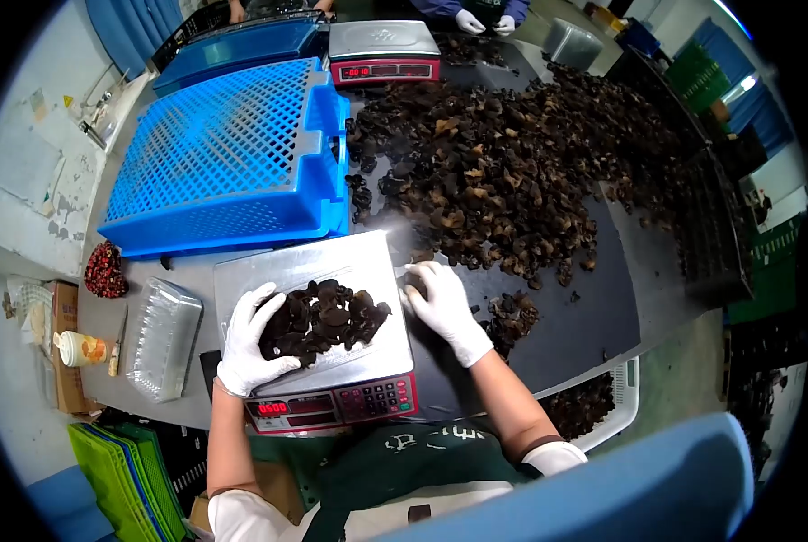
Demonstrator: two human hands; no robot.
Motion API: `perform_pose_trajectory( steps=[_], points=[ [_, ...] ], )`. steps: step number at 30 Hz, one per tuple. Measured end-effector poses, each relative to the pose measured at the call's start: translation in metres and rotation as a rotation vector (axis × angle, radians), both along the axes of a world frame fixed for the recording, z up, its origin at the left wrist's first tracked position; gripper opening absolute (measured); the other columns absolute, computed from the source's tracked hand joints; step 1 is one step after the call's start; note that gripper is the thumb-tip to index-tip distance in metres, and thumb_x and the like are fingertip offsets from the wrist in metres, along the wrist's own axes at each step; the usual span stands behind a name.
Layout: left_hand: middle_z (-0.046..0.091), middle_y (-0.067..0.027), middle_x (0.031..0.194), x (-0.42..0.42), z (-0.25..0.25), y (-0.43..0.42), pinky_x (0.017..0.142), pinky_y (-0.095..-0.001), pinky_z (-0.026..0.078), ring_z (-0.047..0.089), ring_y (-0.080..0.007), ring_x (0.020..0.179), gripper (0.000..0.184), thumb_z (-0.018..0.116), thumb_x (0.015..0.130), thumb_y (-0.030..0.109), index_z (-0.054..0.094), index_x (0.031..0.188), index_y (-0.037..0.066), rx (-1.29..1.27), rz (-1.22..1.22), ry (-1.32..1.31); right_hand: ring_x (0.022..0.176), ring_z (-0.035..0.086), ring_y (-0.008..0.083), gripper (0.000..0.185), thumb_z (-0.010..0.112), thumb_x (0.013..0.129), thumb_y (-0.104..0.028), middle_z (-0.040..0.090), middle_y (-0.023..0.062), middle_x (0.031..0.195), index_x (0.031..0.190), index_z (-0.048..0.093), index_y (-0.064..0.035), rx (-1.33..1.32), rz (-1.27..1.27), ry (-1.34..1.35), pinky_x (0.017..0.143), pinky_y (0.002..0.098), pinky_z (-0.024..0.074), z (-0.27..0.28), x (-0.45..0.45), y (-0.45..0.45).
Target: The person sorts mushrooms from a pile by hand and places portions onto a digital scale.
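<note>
A heap of dark wood ear mushrooms (332, 316) lies on the steel plate of a red scale (377, 262), whose display reads 0500. My left hand (252, 341), in a white glove, rests against the heap's left side, thumb and fingers spread around its edge. Beside the plate's right edge is my gloved right hand (445, 307), fingers bent and apart over the dark table, with nothing visible in it. A large pile of the same mushrooms (485, 181) spreads beyond it.
Blue crates (214, 144) stand at the upper left, with a second scale (384, 50) behind them. A clear tray (163, 339), a cup (81, 349) and a red bundle (105, 270) are at the left. A co-worker's gloved hands (485, 23) are across the table. A white basket (628, 397) sits lower right.
</note>
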State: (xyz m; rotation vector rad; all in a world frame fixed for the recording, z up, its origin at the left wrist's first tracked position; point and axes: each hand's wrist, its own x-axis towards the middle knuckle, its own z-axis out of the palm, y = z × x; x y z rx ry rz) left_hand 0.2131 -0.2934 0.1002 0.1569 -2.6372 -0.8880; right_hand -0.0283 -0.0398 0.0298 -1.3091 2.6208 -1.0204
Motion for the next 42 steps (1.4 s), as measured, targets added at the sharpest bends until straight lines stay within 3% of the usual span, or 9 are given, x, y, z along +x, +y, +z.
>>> perform_pose_trajectory(
  steps=[4,11,14,16,22,28,32,38,42],
  points=[
    [0.047,-0.0231,0.14,0.008,0.004,-0.001,0.108,-0.0469,0.039,0.046,-0.0398,0.13,0.09,0.078,0.071,0.06,0.053,0.135,0.003,0.106,0.11,0.113,0.102,0.059,0.0351,0.042,0.065,0.081,-0.015,0.063,0.0166,0.108,0.121,0.06,-0.0052,0.168,-0.023,-0.01,0.092,0.0426,0.0489,-0.034,-0.006,0.036],
    [0.047,-0.0197,0.139,0.037,0.007,0.013,0.109,-0.0409,0.037,0.046,-0.0333,0.131,0.075,0.065,0.088,0.057,0.053,0.134,-0.001,0.199,0.327,0.171,0.095,0.065,0.0152,0.035,0.057,0.088,-0.006,0.069,0.0072,0.107,0.122,0.059,0.0044,-0.221,-0.221,-1.081,0.085,0.0287,0.052,0.001,-0.033,0.071],
    [0.047,-0.0189,0.139,0.044,0.004,0.018,0.109,-0.0404,0.037,0.046,-0.0324,0.13,0.069,0.061,0.092,0.053,0.052,0.134,0.0,0.16,0.35,0.142,0.099,0.065,0.0181,0.035,0.057,0.087,-0.007,0.068,0.0098,0.111,0.121,0.06,0.0022,-0.099,-0.185,-0.896,0.084,0.0307,0.0521,-0.016,-0.045,0.079],
    [0.046,-0.0185,0.138,0.046,-0.001,0.023,0.109,-0.0405,0.036,0.046,-0.0321,0.13,0.066,0.059,0.094,0.051,0.051,0.135,0.0,0.192,0.41,0.159,0.107,0.058,0.0339,0.039,0.062,0.079,-0.01,0.062,0.0168,0.113,0.117,0.063,-0.0033,0.063,-0.292,0.038,0.096,0.0419,0.0466,-0.013,-0.038,0.067],
    [0.046,-0.017,0.138,0.045,-0.009,0.034,0.11,-0.0401,0.035,0.046,-0.031,0.129,0.054,0.054,0.099,0.042,0.051,0.133,-0.001,0.241,0.479,0.224,0.112,0.054,0.0347,0.051,0.074,0.077,-0.026,0.057,0.0167,0.122,0.122,0.06,-0.0078,0.178,0.051,0.122,0.097,0.0444,0.045,-0.018,-0.007,-0.006],
    [0.049,-0.0184,0.136,0.06,-0.007,0.036,0.109,-0.0406,0.035,0.047,-0.0334,0.127,0.045,0.055,0.099,0.032,0.054,0.129,-0.001,0.181,0.583,0.23,0.097,0.059,0.0344,0.012,0.064,0.08,-0.004,0.062,0.0172,0.096,0.092,0.065,-0.0043,-0.011,0.107,0.01,0.087,0.0405,0.0486,-0.056,-0.014,-0.001],
    [0.051,-0.0186,0.134,0.07,-0.008,0.038,0.109,-0.0405,0.036,0.049,-0.0333,0.125,0.034,0.053,0.093,0.011,0.058,0.125,0.0,0.173,0.66,0.208,0.096,0.065,0.0227,0.021,0.061,0.078,0.008,0.067,0.012,0.102,0.097,0.066,-0.0018,-0.387,-0.187,-0.417,0.085,0.0322,0.0511,0.002,-0.006,0.001],
    [0.048,-0.0177,0.134,0.054,-0.029,0.044,0.103,-0.0367,0.043,0.051,-0.0305,0.122,0.034,0.054,0.091,0.0,0.058,0.125,0.001,0.299,0.627,0.259,0.101,0.062,0.0315,0.027,0.064,0.078,0.001,0.063,0.0141,0.107,0.104,0.064,-0.0032,-0.305,0.501,-0.228,0.091,0.0392,0.0499,0.1,0.058,-0.057],
    [0.049,-0.0156,0.135,0.054,-0.02,0.045,0.106,-0.036,0.041,0.051,-0.0268,0.124,0.032,0.049,0.093,-0.003,0.057,0.124,-0.001,0.31,0.668,0.295,0.109,0.058,0.0321,0.031,0.067,0.078,-0.008,0.062,0.0136,0.111,0.109,0.064,-0.0039,-0.202,0.606,-0.061,0.097,0.042,0.0455,0.113,0.073,-0.073]
  ],
)
